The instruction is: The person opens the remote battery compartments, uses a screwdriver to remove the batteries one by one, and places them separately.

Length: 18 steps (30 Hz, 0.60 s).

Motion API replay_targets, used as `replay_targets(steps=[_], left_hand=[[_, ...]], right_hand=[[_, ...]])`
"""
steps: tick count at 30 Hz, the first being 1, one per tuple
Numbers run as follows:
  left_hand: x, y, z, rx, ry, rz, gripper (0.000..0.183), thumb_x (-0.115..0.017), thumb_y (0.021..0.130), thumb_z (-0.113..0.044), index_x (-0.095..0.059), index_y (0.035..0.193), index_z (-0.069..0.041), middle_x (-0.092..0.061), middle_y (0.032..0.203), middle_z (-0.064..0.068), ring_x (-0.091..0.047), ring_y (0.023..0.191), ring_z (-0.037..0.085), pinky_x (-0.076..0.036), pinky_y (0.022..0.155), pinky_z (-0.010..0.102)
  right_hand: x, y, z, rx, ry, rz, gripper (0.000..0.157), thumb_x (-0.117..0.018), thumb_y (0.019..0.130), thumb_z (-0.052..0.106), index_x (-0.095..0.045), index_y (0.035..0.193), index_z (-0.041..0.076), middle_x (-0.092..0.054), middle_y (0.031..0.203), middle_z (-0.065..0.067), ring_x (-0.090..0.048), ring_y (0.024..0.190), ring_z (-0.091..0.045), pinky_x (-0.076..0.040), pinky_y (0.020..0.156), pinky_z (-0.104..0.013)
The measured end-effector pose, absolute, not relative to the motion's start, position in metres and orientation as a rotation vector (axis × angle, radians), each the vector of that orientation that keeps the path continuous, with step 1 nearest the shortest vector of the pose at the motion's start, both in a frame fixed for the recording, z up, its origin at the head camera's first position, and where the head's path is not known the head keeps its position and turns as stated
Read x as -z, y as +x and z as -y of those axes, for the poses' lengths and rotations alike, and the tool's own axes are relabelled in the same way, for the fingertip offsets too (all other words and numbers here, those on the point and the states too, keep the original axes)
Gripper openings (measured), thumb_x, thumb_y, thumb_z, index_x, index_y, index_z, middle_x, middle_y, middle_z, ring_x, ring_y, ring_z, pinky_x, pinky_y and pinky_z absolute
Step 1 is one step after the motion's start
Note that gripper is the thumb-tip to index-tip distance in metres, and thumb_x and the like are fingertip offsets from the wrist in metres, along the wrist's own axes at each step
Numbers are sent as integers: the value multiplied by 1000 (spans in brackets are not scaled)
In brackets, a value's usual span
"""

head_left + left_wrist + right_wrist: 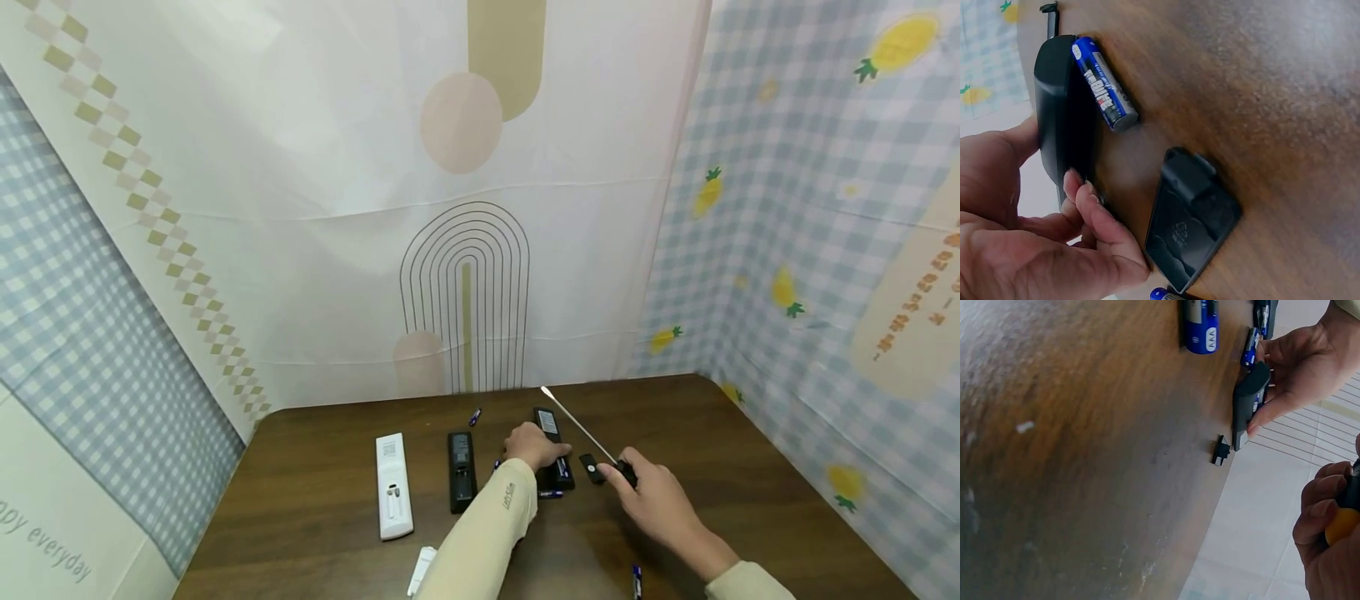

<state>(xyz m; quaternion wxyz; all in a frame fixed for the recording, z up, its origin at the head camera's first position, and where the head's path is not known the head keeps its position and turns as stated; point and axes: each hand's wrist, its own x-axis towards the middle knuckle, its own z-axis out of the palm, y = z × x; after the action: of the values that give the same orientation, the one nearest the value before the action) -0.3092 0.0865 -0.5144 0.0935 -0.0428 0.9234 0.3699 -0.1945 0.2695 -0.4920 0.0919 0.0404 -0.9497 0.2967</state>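
Observation:
My left hand [536,446] holds a black remote control [546,422], lying back up on the table, between thumb and fingers; a battery [563,468] shows in its back. In the left wrist view, the blue AAA battery [1104,84] lies beside the remote, and a loose black battery cover [1194,219] lies near the fingertips. My right hand [656,500] grips a screwdriver [581,425] by its handle, black and orange in the right wrist view. Its long shaft points up and left above the table, apart from the remote. Another small black cover [591,467] lies between the hands.
Left of the hands lie a second black remote [461,471] and a white remote [393,483], its battery compartment uncovered. A white cover [422,568] sits near the front. Loose batteries lie at the back [476,417] and front right [637,581]. Patterned cloth hangs behind the table.

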Motion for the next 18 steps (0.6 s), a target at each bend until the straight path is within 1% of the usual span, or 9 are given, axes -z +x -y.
replay_targets(steps=[3,6,9,12,15,18], left_hand=[[513,-309,-87,-1095,-134,-2742,50,-87,88,-46,-72,96,1,-71,114,22,-62,110,41,-59,93,55],[510,-308,-86,-1099,-124,-2742,52,-82,92,-47,-74,103,3,-70,123,26,-61,116,44,-57,98,59],[505,-307,-80,-1129,-87,-2736,54,-76,97,-44,-73,112,7,-71,124,27,-66,112,41,-59,97,55],[502,-309,-71,-1306,-117,-2627,49,-74,100,-34,-70,119,11,-73,115,24,-70,96,31,-62,87,42],[505,-315,-63,-1567,-227,-2414,35,-72,101,-21,-69,116,10,-72,101,17,-66,79,19,-60,74,30],[510,-319,-59,-1714,-298,-2276,22,-73,98,-9,-68,110,8,-67,90,10,-60,65,13,-56,64,23]], right_hand=[[493,-195,-270,-886,126,2805,35,-60,108,49,-57,98,16,-41,62,6,-35,51,-5,-33,49,-23],[492,-194,-270,-893,135,2797,35,-59,108,49,-57,97,16,-41,62,6,-34,50,-5,-33,49,-23],[491,-195,-269,-900,143,2785,35,-60,108,49,-56,96,16,-40,62,6,-33,50,-5,-32,49,-23],[492,-195,-268,-901,161,2759,34,-62,107,46,-56,94,16,-39,62,7,-33,50,-3,-33,49,-23],[493,-195,-269,-911,176,2720,32,-65,107,42,-55,91,17,-38,60,7,-33,49,-2,-33,48,-22],[494,-194,-269,-916,189,2679,30,-67,106,38,-55,90,16,-37,59,8,-31,48,-1,-32,47,-22]])
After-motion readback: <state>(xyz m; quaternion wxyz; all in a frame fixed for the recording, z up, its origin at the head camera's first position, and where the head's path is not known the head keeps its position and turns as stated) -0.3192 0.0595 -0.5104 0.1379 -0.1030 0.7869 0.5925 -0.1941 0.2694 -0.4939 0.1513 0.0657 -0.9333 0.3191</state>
